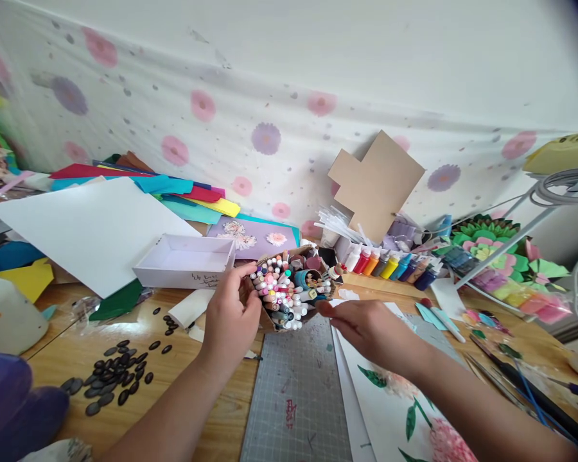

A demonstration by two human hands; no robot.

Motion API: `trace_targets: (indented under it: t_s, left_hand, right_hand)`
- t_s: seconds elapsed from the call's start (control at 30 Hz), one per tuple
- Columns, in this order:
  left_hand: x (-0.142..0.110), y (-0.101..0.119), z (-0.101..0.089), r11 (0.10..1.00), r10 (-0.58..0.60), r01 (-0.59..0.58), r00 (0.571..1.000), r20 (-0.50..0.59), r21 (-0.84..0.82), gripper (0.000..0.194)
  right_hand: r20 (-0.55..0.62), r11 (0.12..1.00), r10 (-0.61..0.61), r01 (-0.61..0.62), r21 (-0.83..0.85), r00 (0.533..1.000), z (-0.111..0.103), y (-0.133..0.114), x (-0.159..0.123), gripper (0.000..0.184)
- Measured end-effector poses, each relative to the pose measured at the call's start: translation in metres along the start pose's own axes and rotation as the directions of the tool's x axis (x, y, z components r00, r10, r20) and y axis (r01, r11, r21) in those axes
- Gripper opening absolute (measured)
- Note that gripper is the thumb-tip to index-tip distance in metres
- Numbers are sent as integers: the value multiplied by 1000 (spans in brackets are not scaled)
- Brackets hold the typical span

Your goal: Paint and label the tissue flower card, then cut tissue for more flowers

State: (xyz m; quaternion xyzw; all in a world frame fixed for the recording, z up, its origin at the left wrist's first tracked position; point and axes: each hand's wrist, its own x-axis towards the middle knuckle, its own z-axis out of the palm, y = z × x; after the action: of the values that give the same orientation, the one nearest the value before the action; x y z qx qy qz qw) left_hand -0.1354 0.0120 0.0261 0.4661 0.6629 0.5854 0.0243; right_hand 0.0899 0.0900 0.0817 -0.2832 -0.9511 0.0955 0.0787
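Note:
A cardboard box packed with marker pens (289,292) sits at the far end of a grey cutting mat (293,391). My left hand (234,308) grips the box's left side, with thumb and fingers at its edge. At the opposite side, my right hand (361,321) has its fingers closed against the lower right corner; the fingertips are partly hidden. White, pink and grey marker caps point up towards me. Beneath my right forearm lies white paper with a pink flower and green leaves (409,404).
A white open box (185,256) stands behind my left hand. Black pebbles (120,372) lie scattered on the wooden table at left. Paint bottles (390,264) line up at the back right. Coloured paper (173,189) is piled against the wall cloth. Tools (510,378) lie at far right.

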Motion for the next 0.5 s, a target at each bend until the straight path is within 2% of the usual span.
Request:
trace_targets:
  t_s: [0.07,0.13,0.2,0.27,0.37,0.5]
  left_hand:
    - [0,0,1,1000,31,-30,999,-17,4,35]
    - [-1,2,2,997,82,-82,996,-38,10,31]
    - [-3,5,3,990,143,-142,988,-58,28,27]
    - [-5,8,3,980,194,-190,979,-67,51,23]
    - [-7,10,3,972,228,-224,972,-60,70,23]
    - [-8,10,4,973,225,-222,972,-64,62,24]
  right_hand:
    - [-52,986,-3,11,165,999,-23,-6,-4,26]
    - [-175,959,-39,86,269,984,-42,-14,-1,23]
    - [-315,951,-109,192,243,943,-55,-23,10,16]
    - [-366,949,-193,268,165,910,-59,-29,29,13]
    - [-228,955,-282,296,30,932,-53,-34,62,16]
    - [-46,952,-293,287,-102,955,-38,-33,93,23]
